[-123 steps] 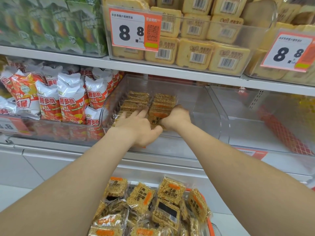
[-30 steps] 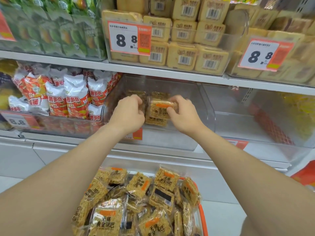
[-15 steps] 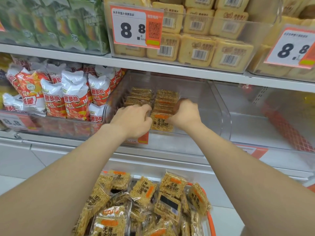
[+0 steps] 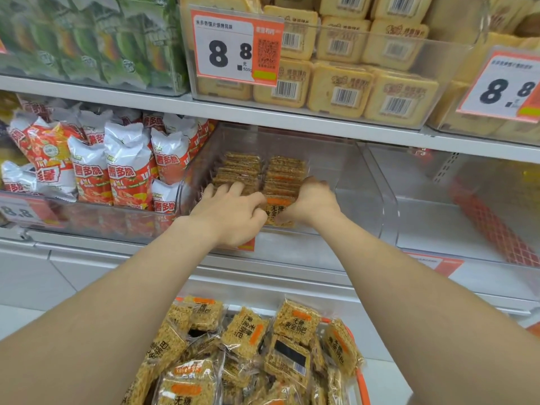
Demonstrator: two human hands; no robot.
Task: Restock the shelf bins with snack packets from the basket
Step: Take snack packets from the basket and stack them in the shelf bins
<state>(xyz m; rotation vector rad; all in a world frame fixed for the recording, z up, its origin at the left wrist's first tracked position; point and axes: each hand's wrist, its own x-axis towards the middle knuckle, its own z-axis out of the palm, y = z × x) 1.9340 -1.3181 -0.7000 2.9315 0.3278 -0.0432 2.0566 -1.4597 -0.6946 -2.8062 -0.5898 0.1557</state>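
Snack packets are being stood on edge in two rows inside the clear shelf bin on the lower shelf, toward the bin's left side. Many more are lying loose in the basket, near and below. The front packet of the right row is being held upright between the two hands, lettering facing out.

The left grip is being rested open, fingers fairly straight across the tops of the left row and thumb side touching the front packet. The right grip is being curled round that packet's right edge and top, so it appears to be gripping it. The fingertips are being hidden behind the row.

By the look of it, the rows are being squared and packed tight. For this to go well, the front packet is best pressed straight back against its row while the left row is being steadied flat, so that neither row is being tipped sideways. Light pressure is being called for, since the contents look brittle and the wrappers slippery. The room to the right in the bin is being left for further rows from the basket.
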